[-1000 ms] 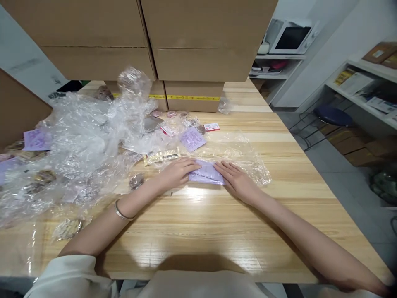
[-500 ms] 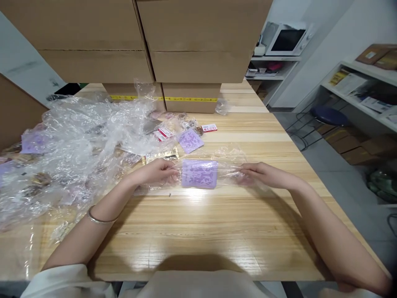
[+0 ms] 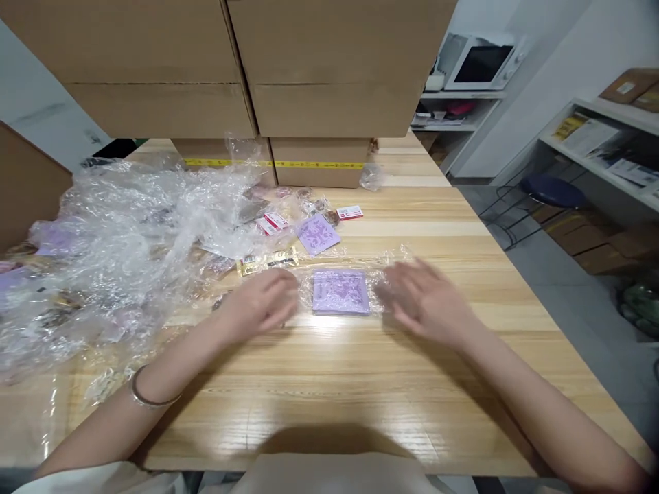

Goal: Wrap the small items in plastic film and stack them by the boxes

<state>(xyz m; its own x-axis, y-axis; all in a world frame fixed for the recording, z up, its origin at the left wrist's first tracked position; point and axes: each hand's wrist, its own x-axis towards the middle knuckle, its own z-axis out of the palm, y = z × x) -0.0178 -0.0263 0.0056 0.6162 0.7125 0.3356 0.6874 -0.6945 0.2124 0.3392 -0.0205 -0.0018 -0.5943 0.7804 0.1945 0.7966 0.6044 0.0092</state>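
A flat purple patterned packet [image 3: 340,292] lies on the table between my hands, with clear plastic wrap [image 3: 379,288] crumpled over it and at its sides. At the packet's left, my left hand [image 3: 260,305] is loosely curved, thumb apart from the fingers, with nothing seen in it. My right hand [image 3: 430,302] is spread on the other side, over the wrap's right end; motion blurs its fingers, and whether they touch the film I cannot tell. Just beyond lie a second purple packet [image 3: 318,234] and a gold-edged sachet [image 3: 268,261].
A large heap of clear plastic film [image 3: 139,233] covers the table's left side. Stacked cardboard boxes [image 3: 329,68] stand at the back. Small red-and-white boxes [image 3: 349,213] lie before them. Right of the wooden table [image 3: 319,384] are a stool [image 3: 553,191] and shelves.
Both hands have let go of the stretched film ends. The wrap now lies gathered closer about the packet, which sits slightly further right. My fingers have opened, the right ones spreading.
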